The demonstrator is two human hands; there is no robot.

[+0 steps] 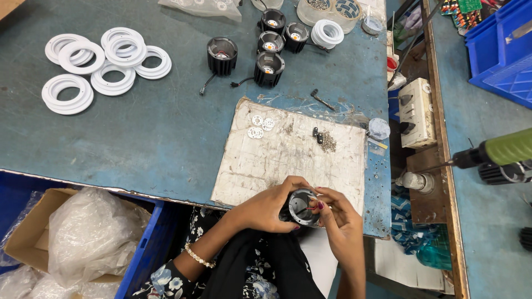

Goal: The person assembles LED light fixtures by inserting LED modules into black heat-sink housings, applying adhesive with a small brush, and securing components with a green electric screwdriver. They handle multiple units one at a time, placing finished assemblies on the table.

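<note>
Two hands met at the near edge of the blue table, right over the worn white board. The left hand wrapped its fingers around a black finned lamp housing, open end up, and gripped it firm. The right hand pinched at the housing's rim with its fingertips; what they pinched was too small to tell. Small silver discs and a pile of screws lay on the board. Farther back stood more black housings and white rings. A green power screwdriver hung at the right.
</note>
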